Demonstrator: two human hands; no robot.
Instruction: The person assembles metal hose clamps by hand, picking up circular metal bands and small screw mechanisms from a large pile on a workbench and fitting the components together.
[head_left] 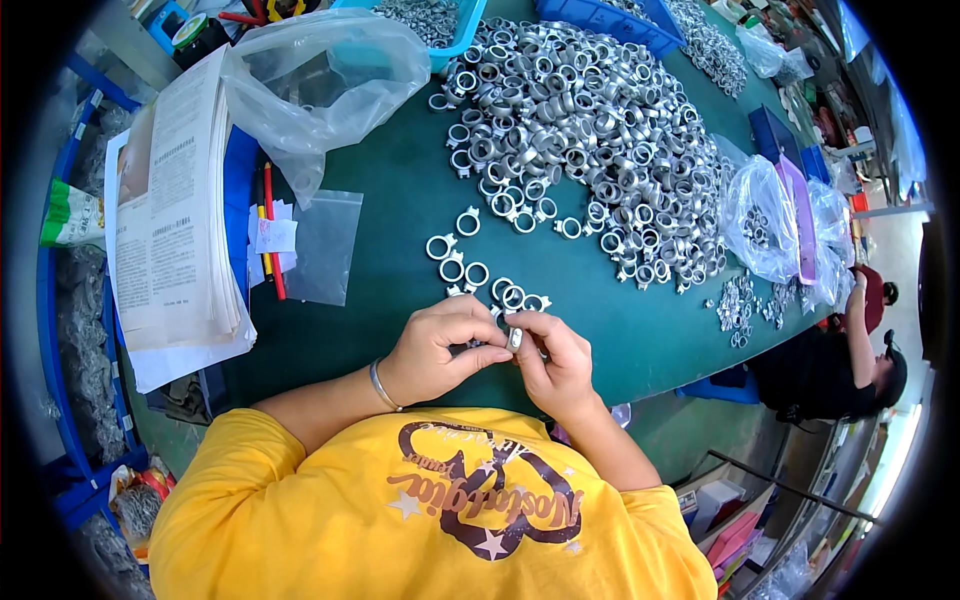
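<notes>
At the near edge of the green table, my two hands meet in front of my chest. My right hand [557, 365] pinches a small silver metal ring [515, 340] between thumb and finger, its side lug turned up. Close against it, my left hand [437, 345] has its fingers curled and its thumb pointing at that ring. Bits of metal show under the left fingers, but the grip hides what they are. Several loose metal rings with lugs [476, 273] lie just beyond my fingertips.
A large heap of metal rings [600, 130] covers the far middle. Papers [170, 220], pens [268, 235] and a clear plastic bag [325, 75] lie left. Blue bins [625, 25] stand behind. Small metal parts [738, 305] lie right; another person [825, 365] is beyond.
</notes>
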